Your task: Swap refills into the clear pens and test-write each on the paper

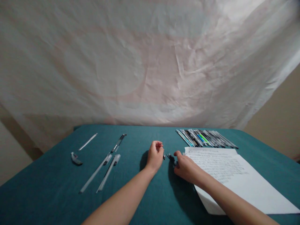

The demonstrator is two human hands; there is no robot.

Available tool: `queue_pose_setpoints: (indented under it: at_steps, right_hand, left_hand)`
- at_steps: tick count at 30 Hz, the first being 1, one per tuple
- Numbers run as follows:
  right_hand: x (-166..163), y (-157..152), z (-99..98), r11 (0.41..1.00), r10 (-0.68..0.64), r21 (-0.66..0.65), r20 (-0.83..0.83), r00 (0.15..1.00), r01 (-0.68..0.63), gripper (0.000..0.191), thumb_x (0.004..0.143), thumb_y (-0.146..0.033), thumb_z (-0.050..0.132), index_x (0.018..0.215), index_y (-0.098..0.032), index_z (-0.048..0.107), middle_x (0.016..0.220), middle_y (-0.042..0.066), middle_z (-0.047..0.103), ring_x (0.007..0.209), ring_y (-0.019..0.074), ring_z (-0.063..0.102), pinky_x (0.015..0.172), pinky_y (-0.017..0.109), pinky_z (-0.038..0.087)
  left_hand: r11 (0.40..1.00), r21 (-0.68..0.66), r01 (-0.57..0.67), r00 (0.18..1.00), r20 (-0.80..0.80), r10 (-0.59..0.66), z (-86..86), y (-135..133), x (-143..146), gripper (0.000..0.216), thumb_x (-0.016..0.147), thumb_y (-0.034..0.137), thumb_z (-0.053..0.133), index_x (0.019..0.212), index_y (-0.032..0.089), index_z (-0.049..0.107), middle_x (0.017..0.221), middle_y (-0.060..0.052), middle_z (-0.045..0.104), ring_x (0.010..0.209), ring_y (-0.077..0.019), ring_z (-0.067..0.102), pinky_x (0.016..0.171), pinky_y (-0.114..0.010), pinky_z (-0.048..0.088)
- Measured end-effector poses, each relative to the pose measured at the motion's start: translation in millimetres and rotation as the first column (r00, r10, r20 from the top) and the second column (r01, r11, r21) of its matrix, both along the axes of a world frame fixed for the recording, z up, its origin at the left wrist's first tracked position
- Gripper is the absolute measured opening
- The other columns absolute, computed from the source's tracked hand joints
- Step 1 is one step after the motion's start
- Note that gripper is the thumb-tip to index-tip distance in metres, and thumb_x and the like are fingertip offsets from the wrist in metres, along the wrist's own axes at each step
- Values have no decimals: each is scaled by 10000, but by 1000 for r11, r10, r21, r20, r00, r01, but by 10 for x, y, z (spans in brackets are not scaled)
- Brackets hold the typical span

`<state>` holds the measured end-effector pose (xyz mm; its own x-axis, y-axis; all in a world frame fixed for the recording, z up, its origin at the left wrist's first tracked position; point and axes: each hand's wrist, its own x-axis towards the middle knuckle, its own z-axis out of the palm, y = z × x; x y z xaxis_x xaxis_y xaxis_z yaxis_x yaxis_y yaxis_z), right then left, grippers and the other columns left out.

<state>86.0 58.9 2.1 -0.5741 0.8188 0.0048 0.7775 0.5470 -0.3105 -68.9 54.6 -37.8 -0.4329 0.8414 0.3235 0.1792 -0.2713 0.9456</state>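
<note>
My left hand [155,157] is raised over the middle of the table with its fingers curled together. A small dark, shiny tip [164,156] shows at its fingertips; the rest is hidden, so I cannot tell what it is. Just to the right, my right hand [186,167] has thumb and fingers closed around a small dark pen-like piece [171,158], whose end points toward my left hand. The two hands are close but apart. Left of them lie clear pen barrels with dark parts, among them one long clear pen [96,172] and a shorter one [108,173].
A dark-tipped pen [118,143], a thin white stick [88,142] and a small grey-and-black curved object [76,159] lie at left. A row of several pens [206,138] is at back right. Handwritten paper sheets [243,187] lie under my right forearm on the green cloth [58,187].
</note>
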Motion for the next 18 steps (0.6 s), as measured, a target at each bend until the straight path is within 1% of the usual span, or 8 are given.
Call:
queue_pose_setpoints:
  at_steps: [2,4,7,9,12,13,16,18]
  right_hand:
    - [14,13,1,1000,-9,3,12,1000,9,410,608,-84,484,1018,-103,483,733,100,628,692,211,594,533,242,311]
    - [24,48,3,999,-16,-31,-34,999,15,344,599,-96,494,941,-125,517,689,69,618,649,190,581,516,234,309]
    - [32,125,40,992,-34,-127,-262,965,1,236,618,-122,492,848,-153,531,604,-1,572,559,135,537,489,211,322]
    - [31,172,92,979,-76,-202,-467,881,-23,153,650,-155,479,797,-161,522,586,-27,533,516,106,504,463,196,337]
    - [30,215,172,943,-172,-325,-671,721,-78,44,692,-209,470,699,-169,487,521,-59,461,428,76,437,408,186,339]
    - [32,222,189,932,-194,-350,-706,681,-97,64,697,-227,481,666,-172,474,494,-68,443,403,69,417,394,184,335]
    - [38,225,206,912,-235,-385,-770,593,-139,145,692,-276,536,627,-173,458,461,-76,440,379,64,414,380,183,338]
    - [42,217,211,896,-256,-410,-790,557,-169,170,688,-303,563,649,-169,467,473,-73,455,385,67,427,373,182,336]
  left_hand:
    - [1000,8,4,1000,-5,-4,20,-11,9,152,753,129,496,901,162,509,848,-30,565,780,-112,554,745,-252,437]
    - [1000,9,7,1000,-1,-7,41,-23,23,153,760,149,501,912,161,504,849,-31,563,773,-114,554,727,-246,441]
    - [1000,-7,12,999,31,-12,84,-53,65,154,777,207,509,923,159,501,857,-36,567,760,-115,563,704,-241,447]
    - [998,-25,49,997,56,-48,130,-91,115,174,790,254,506,937,161,500,857,-37,573,740,-117,572,684,-243,453]
    - [979,-49,196,976,104,-190,224,-175,224,208,789,274,518,960,158,502,864,-45,583,722,-123,583,664,-248,461]
    - [962,-52,269,957,131,-260,257,-206,265,223,783,268,530,972,153,499,865,-50,588,730,-129,588,667,-251,464]
    - [879,-39,474,859,237,-453,332,-277,375,304,757,256,579,1015,137,470,842,-61,604,761,-150,602,692,-267,471]
    - [846,-31,532,814,293,-501,351,-295,416,346,747,268,600,1030,130,457,806,-52,601,740,-152,607,694,-279,476]
